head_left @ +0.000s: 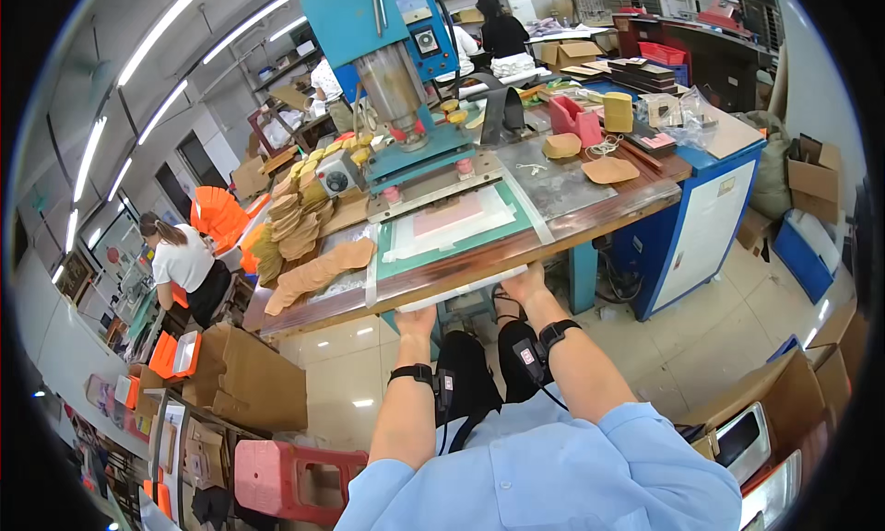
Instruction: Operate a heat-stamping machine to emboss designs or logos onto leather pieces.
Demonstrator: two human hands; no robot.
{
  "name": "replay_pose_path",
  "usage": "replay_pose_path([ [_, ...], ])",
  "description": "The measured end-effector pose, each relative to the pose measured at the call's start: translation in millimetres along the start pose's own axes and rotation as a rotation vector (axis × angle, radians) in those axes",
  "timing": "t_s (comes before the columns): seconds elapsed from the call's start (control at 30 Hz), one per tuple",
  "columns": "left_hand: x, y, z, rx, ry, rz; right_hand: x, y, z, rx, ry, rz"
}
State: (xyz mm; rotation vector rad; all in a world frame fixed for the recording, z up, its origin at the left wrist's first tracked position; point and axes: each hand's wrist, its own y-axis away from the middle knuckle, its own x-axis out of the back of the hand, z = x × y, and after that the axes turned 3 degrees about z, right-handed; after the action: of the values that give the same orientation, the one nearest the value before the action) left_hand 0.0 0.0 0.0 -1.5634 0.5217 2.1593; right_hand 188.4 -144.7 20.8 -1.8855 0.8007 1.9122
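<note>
My left hand (417, 320) and my right hand (524, 283) reach to the underside of the wooden table's front edge. Between them runs a long white strip (466, 289), like the edge of a board or drawer, and both hands touch its ends. Their fingers are hidden beneath the edge, so I cannot see how they are bent. Above on the table stands a blue press (410, 98). White and pinkish sheets (452, 223) lie on a green mat (502, 218) in front of it. A row of tan leather-like pieces (323, 275) overlaps at the left front corner.
Stacks of tan pieces (295, 213) stand left of the press. A pink tape dispenser (573, 121) and yellow roll (618, 112) sit at right, above a blue cabinet (691, 227). A red stool (293, 480) and cartons (253, 379) flank me. A seated person (189, 264) is at left.
</note>
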Motion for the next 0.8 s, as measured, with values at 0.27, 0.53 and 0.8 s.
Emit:
replay_pose_path([
  [0.27, 1, -4, 6, 0.038, 0.061, 0.029, 11, -14, 2, -0.019, 0.026, -0.040],
  [0.53, 2, 0, 3, 0.041, 0.104, 0.045, 13, -14, 0, -0.037, 0.019, 0.005],
  [0.8, 0, 2, 3, 0.047, 0.105, 0.054, 12, -13, 0, -0.022, 0.021, 0.014],
])
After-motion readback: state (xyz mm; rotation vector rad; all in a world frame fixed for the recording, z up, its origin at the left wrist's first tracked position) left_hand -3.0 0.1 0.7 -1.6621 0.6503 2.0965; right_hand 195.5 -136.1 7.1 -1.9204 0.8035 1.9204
